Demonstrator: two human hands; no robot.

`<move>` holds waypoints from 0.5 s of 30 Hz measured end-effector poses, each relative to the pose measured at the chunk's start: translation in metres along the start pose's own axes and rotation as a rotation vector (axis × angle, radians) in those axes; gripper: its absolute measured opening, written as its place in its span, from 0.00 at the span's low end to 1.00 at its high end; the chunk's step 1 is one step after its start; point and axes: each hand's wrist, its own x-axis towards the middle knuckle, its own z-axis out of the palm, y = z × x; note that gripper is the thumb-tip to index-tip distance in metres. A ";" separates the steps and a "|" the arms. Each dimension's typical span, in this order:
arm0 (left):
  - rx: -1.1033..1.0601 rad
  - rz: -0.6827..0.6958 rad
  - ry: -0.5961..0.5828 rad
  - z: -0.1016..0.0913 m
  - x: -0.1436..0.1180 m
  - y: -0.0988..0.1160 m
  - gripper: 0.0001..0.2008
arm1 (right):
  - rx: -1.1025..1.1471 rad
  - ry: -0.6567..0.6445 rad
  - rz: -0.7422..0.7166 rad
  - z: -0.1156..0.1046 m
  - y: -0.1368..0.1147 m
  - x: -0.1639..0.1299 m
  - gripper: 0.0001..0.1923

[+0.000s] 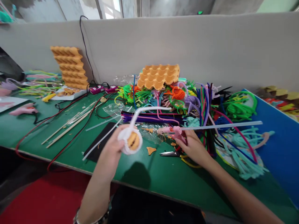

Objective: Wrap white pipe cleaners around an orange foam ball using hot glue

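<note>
My left hand is closed around a small round craft piece, white and fuzzy at the rim with an orange, dark-marked middle. A white pipe cleaner rises from the piece and bends off to the right. In my right hand is a pink glue gun, its nozzle pointing left toward the piece but apart from it. A long clear glue stick sticks out of its back. Below the gun lie scissors, their handles partly hidden, and a torn orange carton scrap.
Orange egg trays and heaps of colourful pipe cleaners fill the back of the green table. Wooden sticks and a red cable lie at left. A second pink glue gun rests far left. A blue panel borders the right.
</note>
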 end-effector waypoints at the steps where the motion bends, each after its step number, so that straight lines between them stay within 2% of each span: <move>1: 0.040 -0.055 -0.027 0.002 -0.004 -0.005 0.13 | -0.015 0.005 0.006 -0.002 0.000 0.000 0.13; 5: 0.151 -0.195 -0.114 0.010 -0.011 -0.023 0.14 | -0.074 0.009 0.023 -0.014 0.000 -0.006 0.15; 8: 0.184 -0.195 -0.192 0.007 -0.011 -0.029 0.15 | -0.111 0.015 0.016 -0.026 0.001 -0.015 0.17; 10: 0.197 -0.094 -0.194 0.000 -0.009 -0.029 0.15 | -0.134 0.001 -0.001 -0.035 0.001 -0.023 0.17; 13: 0.167 0.165 -0.122 -0.013 -0.007 -0.022 0.15 | -0.123 -0.029 -0.006 -0.047 -0.003 -0.031 0.15; 15: 0.118 0.279 -0.138 -0.018 -0.008 -0.014 0.14 | -0.086 -0.007 -0.033 -0.055 -0.010 -0.033 0.12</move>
